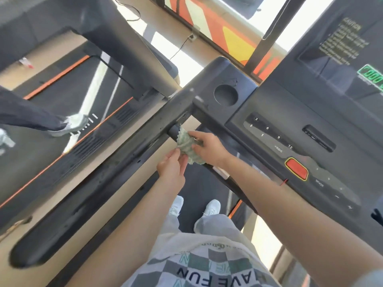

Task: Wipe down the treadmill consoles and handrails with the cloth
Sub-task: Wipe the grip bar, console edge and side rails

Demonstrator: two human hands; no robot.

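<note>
Cloth [187, 145]: green-and-white checked and crumpled, lying on the end of a short dark bar [226, 181], just where the bar meets the handrail [103, 179] under the console's left corner.
Cloth axis: its long side runs from upper left to lower right in view, along the bar. Its zigzag-cut top edge points toward the handrail.
Right hand [209, 148]: its grip is closed on the cloth from the console side, with fingers curled over the upper part and the thumb below.
Left hand [172, 165]: its grip is a narrow pinch on the cloth's lower left edge, thumb against nearly straight fingers.
Cloth to grip: the cloth sits between the two hands, with most of it showing between them.
Handrail: long and dark, slanting from lower left up toward the middle of the view.
Console [300, 112]: a dark sloped surface on the right, with a round cup holder [226, 97], number keys [267, 128], a red button [296, 168] and a green display [371, 75].
Belt [199, 183]: black, with the person's white shoes [211, 207] on it.
Room: tan floor [51, 56]. A second treadmill [51, 141] with orange edge lines stands to the left, with another person's shoe [70, 125] on it. An orange and yellow panel [223, 27] sits by bright windows, and a cable [132, 13] lies on the floor.
</note>
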